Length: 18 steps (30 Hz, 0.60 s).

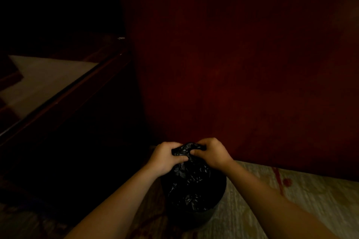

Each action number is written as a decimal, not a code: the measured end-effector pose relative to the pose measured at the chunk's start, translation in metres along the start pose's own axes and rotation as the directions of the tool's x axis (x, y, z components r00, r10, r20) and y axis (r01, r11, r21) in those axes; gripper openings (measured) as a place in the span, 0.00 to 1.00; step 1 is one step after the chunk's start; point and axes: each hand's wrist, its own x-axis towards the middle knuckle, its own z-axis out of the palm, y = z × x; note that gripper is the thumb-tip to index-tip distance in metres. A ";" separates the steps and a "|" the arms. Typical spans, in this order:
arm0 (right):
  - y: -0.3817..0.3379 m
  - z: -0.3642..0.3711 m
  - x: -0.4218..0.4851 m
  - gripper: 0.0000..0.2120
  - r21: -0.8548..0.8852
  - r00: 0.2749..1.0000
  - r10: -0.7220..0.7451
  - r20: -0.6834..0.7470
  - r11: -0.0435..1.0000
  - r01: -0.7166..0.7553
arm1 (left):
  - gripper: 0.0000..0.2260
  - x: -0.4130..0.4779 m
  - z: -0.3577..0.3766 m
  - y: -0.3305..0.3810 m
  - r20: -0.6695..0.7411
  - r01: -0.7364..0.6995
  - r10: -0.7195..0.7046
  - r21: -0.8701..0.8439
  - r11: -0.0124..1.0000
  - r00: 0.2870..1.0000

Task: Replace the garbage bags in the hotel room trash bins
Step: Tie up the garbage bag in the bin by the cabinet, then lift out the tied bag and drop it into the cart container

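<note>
A: Biggest first?
B: Dark red wall, across most of the view, very dim.
A: Then?
B: Pale patterned carpet below, with red marks, at the foot of that wall. To the left, a dark wooden edge running diagonally beside a pale surface. Too dark to say which piece of furniture.
A: And the bin?
B: Round dark trash bin, upright on the carpet, near the wall's foot, low in the middle.
A: The bag?
B: Black garbage bag, crinkled, rising out of the bin, gathered into a neck at the top.
A: Hands?
B: Left hand and right hand, both clenched round that gathered neck, knuckles up, fingers pinching the plastic, nearly touching each other above the bin.
</note>
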 end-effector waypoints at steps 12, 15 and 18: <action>-0.093 -0.088 -0.041 0.04 0.375 0.995 0.033 -0.096 0.927 0.006 | 0.04 -0.019 -0.062 0.112 -0.079 -0.071 0.046 -0.344 0.936 0.996; -0.133 -0.133 -0.058 0.05 0.389 0.989 0.068 -0.128 0.921 -0.013 | 0.04 -0.027 -0.088 0.171 -0.057 -0.060 0.043 -0.348 0.935 0.997; -0.174 -0.183 -0.082 0.04 0.373 0.983 0.080 -0.167 0.928 -0.012 | 0.04 -0.036 -0.113 0.240 -0.022 -0.054 0.050 -0.328 0.943 0.999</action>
